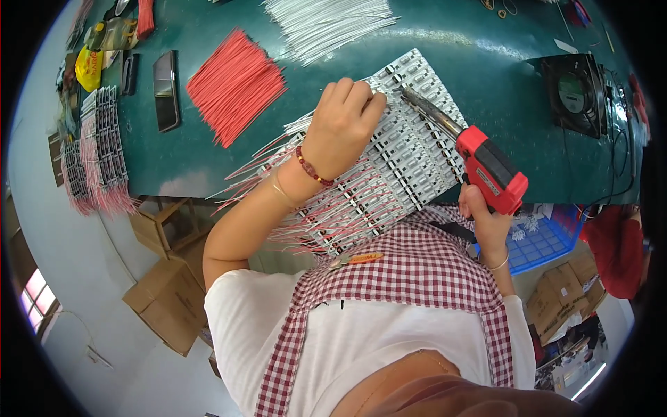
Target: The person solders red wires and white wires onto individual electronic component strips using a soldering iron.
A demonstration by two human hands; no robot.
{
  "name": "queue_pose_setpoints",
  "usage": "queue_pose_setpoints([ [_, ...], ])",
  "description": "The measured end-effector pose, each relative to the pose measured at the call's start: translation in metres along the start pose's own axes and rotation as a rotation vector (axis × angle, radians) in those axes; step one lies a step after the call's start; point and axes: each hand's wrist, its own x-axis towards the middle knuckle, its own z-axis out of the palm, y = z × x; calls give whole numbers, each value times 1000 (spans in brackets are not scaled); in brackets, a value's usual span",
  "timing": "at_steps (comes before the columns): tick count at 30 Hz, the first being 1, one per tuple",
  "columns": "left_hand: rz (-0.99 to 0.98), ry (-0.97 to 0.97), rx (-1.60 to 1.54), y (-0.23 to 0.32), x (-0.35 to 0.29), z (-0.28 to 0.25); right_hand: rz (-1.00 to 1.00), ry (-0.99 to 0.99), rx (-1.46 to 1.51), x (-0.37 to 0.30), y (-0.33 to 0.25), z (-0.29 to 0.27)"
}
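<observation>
Before me lies a panel of small grey-white parts in rows with black pieces point(425, 156), tilted over the table's near edge. Thin red and white wires point(340, 212) stick out from its left and near side. My left hand point(342, 125) is over the panel's upper left part, its fingers pinched together. What they grip is too small and hidden to name. In my right hand point(490, 222) is a red and black soldering gun point(495, 172), held at its near end. Its metal tip points up and left, close to the panel's far rows and the left fingers.
On the green table point(486, 90) are a bundle of red wires point(236, 87), a pile of white wires point(330, 24), a dark phone point(166, 92) and a black fan point(571, 94). Wired panels point(104, 146) stand at the left. Cardboard boxes point(167, 306) and a blue crate point(542, 243) sit below.
</observation>
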Motion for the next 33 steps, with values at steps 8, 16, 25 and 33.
queue_pose_setpoints([
  [8,45,15,7,-4,0,7,18,10,-152,4,3,-2],
  [16,4,6,-9,0,3,7,28,16,-229,-1,6,-5],
  [25,3,27,0,0,3,8,23,17,-246,0,4,-5],
  [33,7,5,14,1,3,7,-91,29,-255,-3,1,-2],
])
